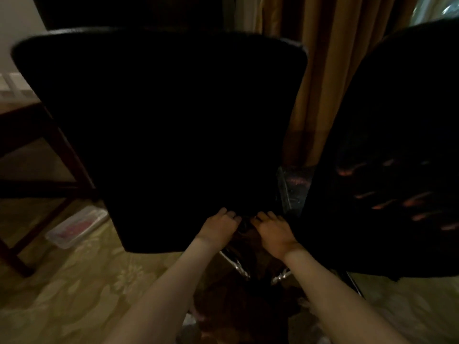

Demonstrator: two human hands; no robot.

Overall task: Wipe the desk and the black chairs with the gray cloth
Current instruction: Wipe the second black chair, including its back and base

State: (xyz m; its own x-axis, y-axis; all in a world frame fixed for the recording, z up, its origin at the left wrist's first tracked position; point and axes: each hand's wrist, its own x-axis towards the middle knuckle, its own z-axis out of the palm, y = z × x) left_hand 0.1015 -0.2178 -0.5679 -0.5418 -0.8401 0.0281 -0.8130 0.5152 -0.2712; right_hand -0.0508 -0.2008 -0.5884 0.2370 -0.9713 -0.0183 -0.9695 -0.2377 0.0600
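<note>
A black chair point(159, 125) stands with its back toward me and fills the middle of the view. A second black chair point(387, 170) stands close beside it on the right. Both my hands meet low down, between the two chair backs. My left hand point(219, 225) lies against the lower right edge of the middle chair with its fingers curled. My right hand point(273, 232) is next to it, fingers curled too. Between them is a dark bunched fabric point(244, 225), apparently the gray cloth, which both hands grip. The dim light hides its details.
The dark wooden desk point(37, 150) with its legs stands at the left. A clear plastic container point(74, 225) lies on the patterned carpet under it. Brown curtains point(310, 95) hang behind the chairs. Chrome chair legs point(238, 265) show below my hands.
</note>
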